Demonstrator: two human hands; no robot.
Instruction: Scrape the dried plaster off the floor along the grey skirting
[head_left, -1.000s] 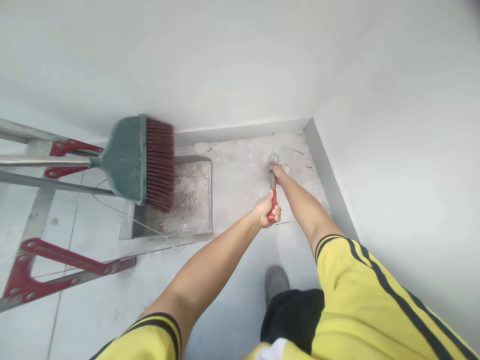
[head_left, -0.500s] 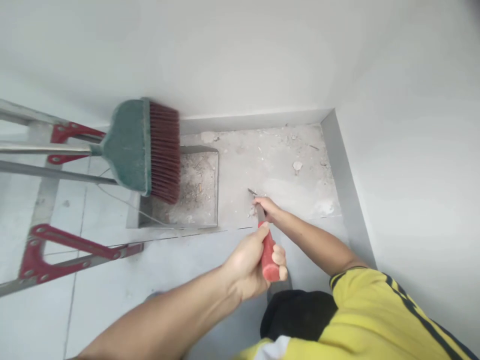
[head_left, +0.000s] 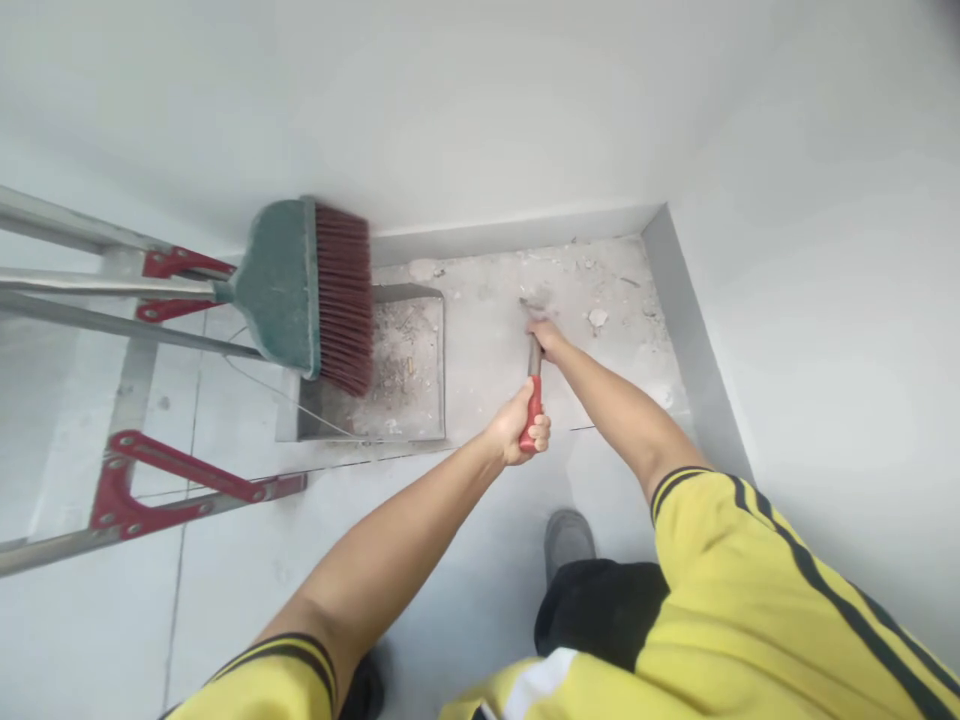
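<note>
My left hand (head_left: 513,428) is wrapped round the red grip of a red-handled metal tool (head_left: 535,388). Further along, my right hand (head_left: 549,342) holds the grey shaft close to its far end. A thin, dark tip pokes out beyond the right fingers, low over the dusty floor; the rest of that end is hidden, so its exact kind is unclear. Just right of the tip lies a pale flake (head_left: 597,318). Left of both hands sits a dustpan (head_left: 440,370) with dirt and chips in it.
A green broom (head_left: 279,290) with dark red bristles hangs over the dustpan. Behind it stands a metal ladder with red brackets (head_left: 176,490). Grey skirting (head_left: 694,330) and white walls close off the corner. A shoe (head_left: 568,540) is on the tiles below.
Both hands have pushed the tool forward, away from my body, towards the back wall. Its tip has moved further across the dusty floor. The view has shifted slightly.
</note>
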